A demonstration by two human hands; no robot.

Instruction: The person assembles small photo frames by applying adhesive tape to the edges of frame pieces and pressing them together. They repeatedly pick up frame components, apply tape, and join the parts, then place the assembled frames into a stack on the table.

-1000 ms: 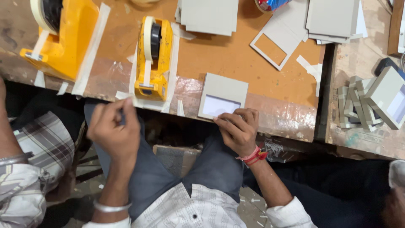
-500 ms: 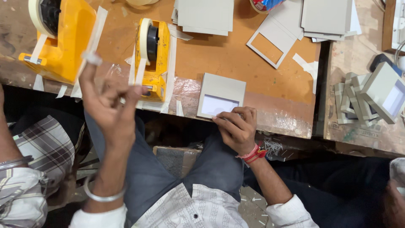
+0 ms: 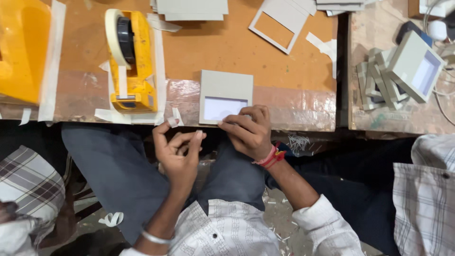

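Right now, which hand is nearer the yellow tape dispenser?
Left. The left hand hovers just below and right of the yellow tape dispenser; the right hand rests farther right, on the grey card frame.
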